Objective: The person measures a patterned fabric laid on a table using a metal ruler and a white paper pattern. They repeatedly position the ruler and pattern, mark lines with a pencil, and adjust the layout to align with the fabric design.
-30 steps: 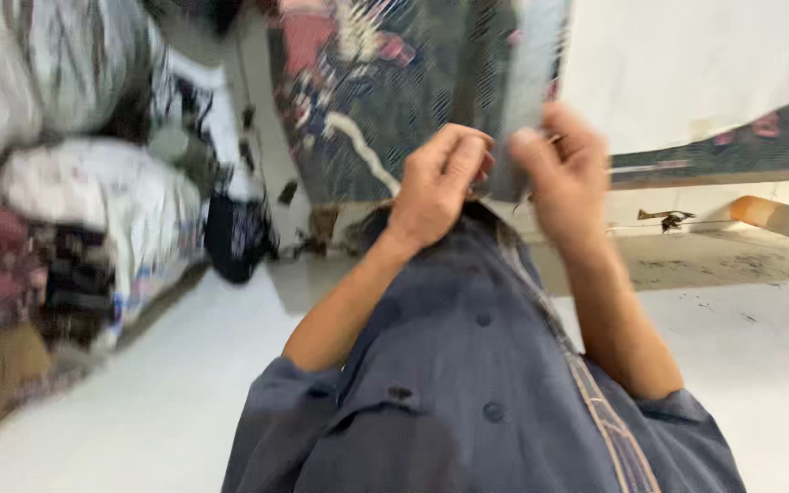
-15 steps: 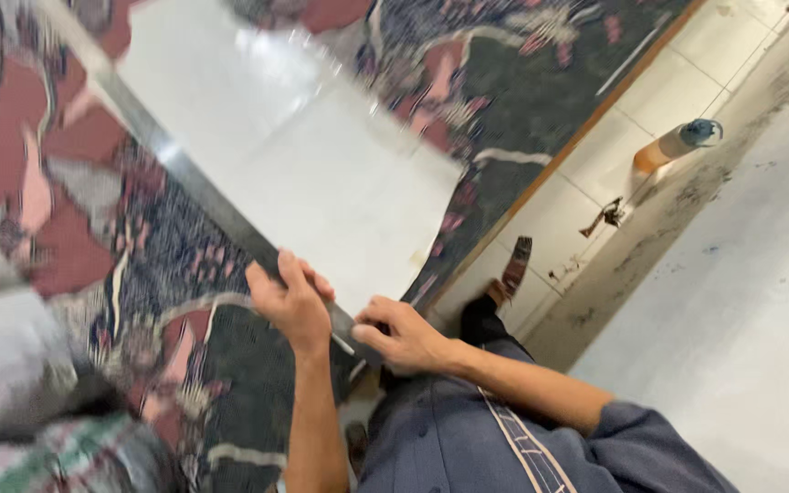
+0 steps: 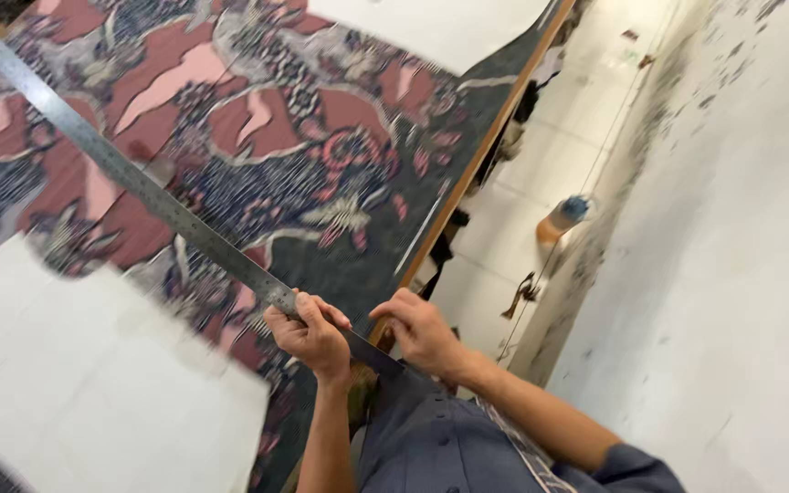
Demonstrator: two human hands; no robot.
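Long metal ruler [image 3: 148, 196] lies diag. across the patterned fabric [image 3: 321, 155], running from top-left corner of view down to the person's hands at bottom centre; flat on the cloth as far as can be seen, near end sticking out dark past the table edge, btw the two hands. Left hand [image 3: 310, 330] is closed over the ruler near that end, fingers curled on top, thumb side under, gripping it. Right hand [image 3: 422, 330] sits just beside, fingers bent & pinched at the ruler's tip / fabric edge; can't tell exactly which of the two it pinches, but hand is narrow, not spread. Hands near each other, not touching. Fabric is dark grey-blue w/ dusty pink, red & white floral shapes, spread over a table whose wooden edge [image 3: 495, 137] runs diag. from top centre down to the hands. Two white paper sheets on the cloth: big one [image 3: 93, 393] at lower left, blurred, & another [image 3: 431, 27] at top centre, both clear of the ruler. Person wears a grey-blue buttoned shirt [image 3: 431, 443], sleeves short, forearms bare. Right of table: pale tiled floor [image 3: 559, 155], an orange bottle w/ blue cap [image 3: 566, 217] lying on it by the wall base, small dark scraps near it. White wall [image 3: 732, 274] fills the right side, scuffed grey along its lower part
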